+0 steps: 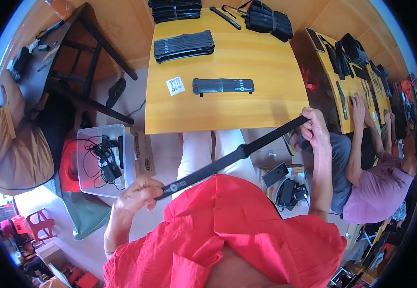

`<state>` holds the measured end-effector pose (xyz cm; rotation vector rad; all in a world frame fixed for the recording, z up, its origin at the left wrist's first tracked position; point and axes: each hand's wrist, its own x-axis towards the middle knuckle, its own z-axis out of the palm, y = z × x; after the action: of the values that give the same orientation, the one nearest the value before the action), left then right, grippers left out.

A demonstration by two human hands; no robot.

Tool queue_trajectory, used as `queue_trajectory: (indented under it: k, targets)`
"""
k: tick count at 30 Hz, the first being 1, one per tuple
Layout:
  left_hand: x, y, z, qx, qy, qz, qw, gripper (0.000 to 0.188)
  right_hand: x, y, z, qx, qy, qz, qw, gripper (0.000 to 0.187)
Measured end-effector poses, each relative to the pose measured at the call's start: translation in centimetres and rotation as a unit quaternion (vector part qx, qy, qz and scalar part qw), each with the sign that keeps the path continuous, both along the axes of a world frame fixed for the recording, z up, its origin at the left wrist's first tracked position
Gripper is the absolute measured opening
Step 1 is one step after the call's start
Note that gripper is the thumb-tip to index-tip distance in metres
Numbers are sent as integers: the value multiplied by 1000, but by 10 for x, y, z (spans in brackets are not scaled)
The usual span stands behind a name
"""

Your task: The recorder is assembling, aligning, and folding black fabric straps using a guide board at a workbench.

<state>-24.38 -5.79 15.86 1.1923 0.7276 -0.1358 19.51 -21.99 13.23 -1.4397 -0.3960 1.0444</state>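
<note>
A long black strap (pixel 203 170) is stretched slantwise in front of my red top, over my lap. My left hand (pixel 139 193) pinches its lower end, the one with pale printing. My right hand (pixel 316 127), higher up and close to the table's front right corner, is closed on the other end. A thicker band or loop shows near the strap's middle. Ahead on the yellow wooden table (pixel 266 113) lies a flat black folded strap (pixel 223 86) with a printed end. Beside it, to the left, is a small white label (pixel 175 86).
Farther back on the table are a stack of black straps (pixel 184 45), a bundled pile (pixel 268 21) and a single strap (pixel 225 18). A clear bin (pixel 81 161) with cables stands at left. Co-workers sit on both sides, one in a purple shirt (pixel 374 194).
</note>
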Motion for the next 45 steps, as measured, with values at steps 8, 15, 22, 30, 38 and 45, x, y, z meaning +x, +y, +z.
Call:
queue_trajectory:
  k: [8,15,22,30,38,45]
  targets:
    - [16,-7,-2,9,-40,9,999,31,-26,11,17,-24,-72,6,997,27]
    - [-22,5,-17,-18,-100,245,964,37,69,-4,-3,2,-128,-125,984,31]
    - [-11,36,-38,14,-154,328,932,36,26,-16,38,-56,-85,18,995,28]
    - [57,54,-132,100,21,392,914,32,-24,-3,58,-144,-359,173,906,19]
    - [60,55,-131,350,283,269,851,33,-26,-3,22,-92,-337,162,923,8]
    - [110,35,-80,445,-83,243,858,42,-76,38,17,40,-381,325,865,13]
